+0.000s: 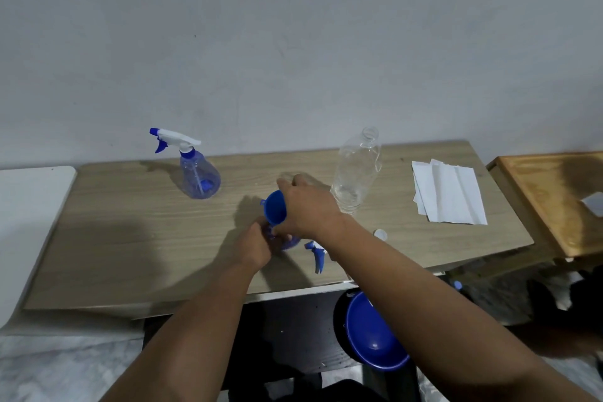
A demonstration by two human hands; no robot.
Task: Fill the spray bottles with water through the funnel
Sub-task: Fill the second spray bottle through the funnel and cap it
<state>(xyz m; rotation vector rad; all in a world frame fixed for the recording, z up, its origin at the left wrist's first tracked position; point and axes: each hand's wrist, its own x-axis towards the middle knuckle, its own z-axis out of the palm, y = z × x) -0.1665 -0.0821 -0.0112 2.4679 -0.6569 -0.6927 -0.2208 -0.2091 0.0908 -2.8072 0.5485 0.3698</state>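
Steadying blue plastic funnel [276,207], right hand [308,206] pinches its rim, left hand [257,246] grips clear spray bottle [288,242]; tilt risks spillage.

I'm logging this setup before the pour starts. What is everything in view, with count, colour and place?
spray bottle with trigger head: 1, clear blue with white and blue head, upright, far left of table
open spray bottle: 1, blue, mostly hidden under both hands, table centre
funnel: 1, blue, over the open bottle
loose trigger head: 1, blue and white, lying by the near edge
plastic bottle: 1, clear, uncapped, upright right of the hands
small cap: 1, white, beside the right forearm
paper sheets: several, white, right end
table: 1, grey wood grain
blue basin: 1, below the table edge
left hand: on the open bottle
right hand: on the funnel
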